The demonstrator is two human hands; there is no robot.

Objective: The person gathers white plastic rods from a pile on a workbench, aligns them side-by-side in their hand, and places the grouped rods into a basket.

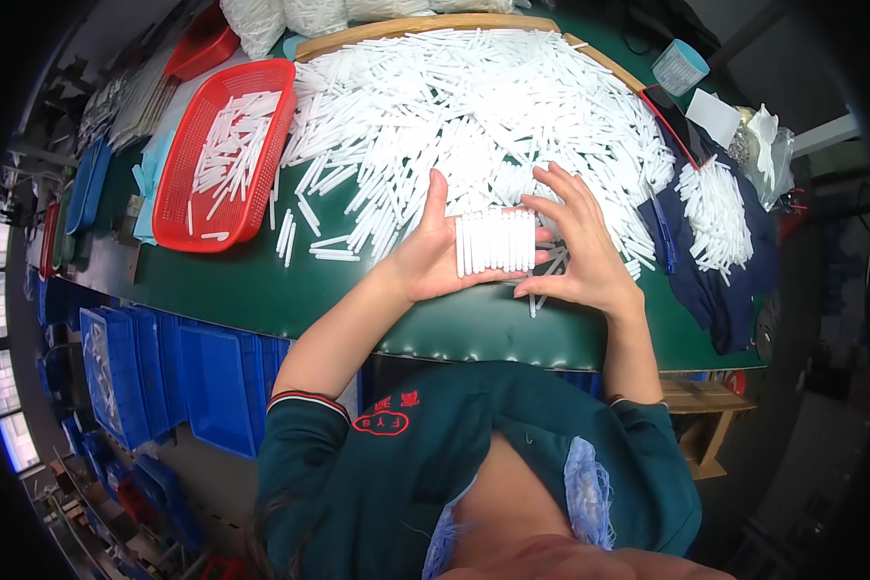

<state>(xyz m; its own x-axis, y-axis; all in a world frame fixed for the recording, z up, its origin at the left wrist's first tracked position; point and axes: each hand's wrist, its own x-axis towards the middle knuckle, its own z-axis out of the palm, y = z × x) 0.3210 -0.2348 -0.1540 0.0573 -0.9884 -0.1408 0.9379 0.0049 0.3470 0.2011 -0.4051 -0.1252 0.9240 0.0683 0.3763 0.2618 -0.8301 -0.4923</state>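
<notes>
Your left hand is palm up, fingers reaching right beneath a row of white sticks; thumb raised, clear of the row. It supports the row flat across the fingers. Your right hand is spread wide at the row's right end, fingers bent and fanned, thumb apart below them; contact with the sticks cannot be told. Forearms converge from both sides.

Row: slim, straight rods, side by side, near parallel, long axes pointing away from you, over the near part of the table. Table top: dark green, glossy. Beyond your hands: a heap of like sticks, criss-crossed, inside a curved wooden strip. Left: red basket, perforated, rounded corners, sticks inside. Right: navy cloth, creased, under another pile.
</notes>
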